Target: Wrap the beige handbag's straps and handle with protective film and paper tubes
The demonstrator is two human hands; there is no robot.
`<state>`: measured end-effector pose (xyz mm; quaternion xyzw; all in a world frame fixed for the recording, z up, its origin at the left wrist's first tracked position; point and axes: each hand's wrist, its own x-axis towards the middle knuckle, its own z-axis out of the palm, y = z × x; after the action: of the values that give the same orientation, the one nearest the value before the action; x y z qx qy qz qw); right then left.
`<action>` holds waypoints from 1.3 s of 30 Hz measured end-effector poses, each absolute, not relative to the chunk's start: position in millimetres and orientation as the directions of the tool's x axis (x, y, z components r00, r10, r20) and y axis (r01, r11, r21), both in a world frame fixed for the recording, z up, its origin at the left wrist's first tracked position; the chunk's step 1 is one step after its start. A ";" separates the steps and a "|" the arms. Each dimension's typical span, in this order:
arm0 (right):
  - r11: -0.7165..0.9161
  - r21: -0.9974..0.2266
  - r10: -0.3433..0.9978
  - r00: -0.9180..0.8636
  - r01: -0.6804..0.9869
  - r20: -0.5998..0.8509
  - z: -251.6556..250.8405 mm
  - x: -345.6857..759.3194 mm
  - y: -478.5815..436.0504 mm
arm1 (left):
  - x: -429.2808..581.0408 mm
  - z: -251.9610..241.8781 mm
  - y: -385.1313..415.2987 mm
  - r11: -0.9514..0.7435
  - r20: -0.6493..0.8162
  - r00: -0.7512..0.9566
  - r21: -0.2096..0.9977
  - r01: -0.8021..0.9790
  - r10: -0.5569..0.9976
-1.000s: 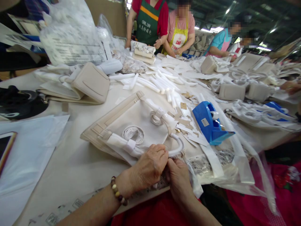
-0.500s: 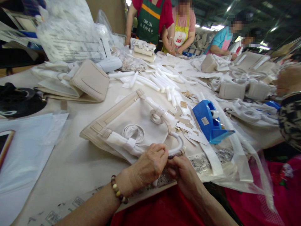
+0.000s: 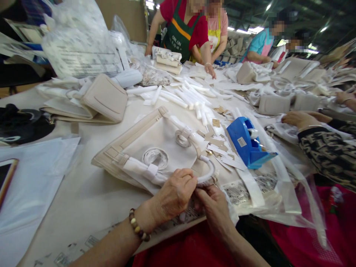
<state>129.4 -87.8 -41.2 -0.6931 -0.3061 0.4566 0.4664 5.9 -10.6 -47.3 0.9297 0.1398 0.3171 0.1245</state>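
Cluttered cloth-covered table [image 3: 91,193], both hands' fingers [image 3: 187,178] pinching curved paper-wrapped handle [image 3: 207,174] of beige bag [image 3: 155,137].

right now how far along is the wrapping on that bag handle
Most of the beige bag's handle already wears white wrapping, taped at two spots. In hand: the left hand and right hand pinch the handle's near end, at the curve by the table edge. Left, as far as I can judge: finishing that end. The blue tape dispenser sits close by.
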 end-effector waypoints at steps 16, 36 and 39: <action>-0.259 -0.966 0.904 0.347 -0.022 -0.250 -56.6 137.4 -92.9 | 7.0 -48.3 -8.8 -0.864 0.541 0.705 0.458 0.210 0.458; -0.344 -0.938 0.830 0.477 0.030 -0.289 -57.2 121.0 -88.0 | 11.4 -47.7 -8.5 -0.833 0.466 0.725 0.478 0.277 0.508; -0.348 -0.937 0.785 0.557 0.036 -0.270 -59.1 117.5 -85.5 | 12.7 -48.1 -10.9 -0.849 0.499 0.710 0.449 0.278 0.497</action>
<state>117.5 -85.5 -59.1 -0.7293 -0.2817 0.3772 0.4966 12.7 -10.9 -48.1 0.9083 0.2131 0.3155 0.1732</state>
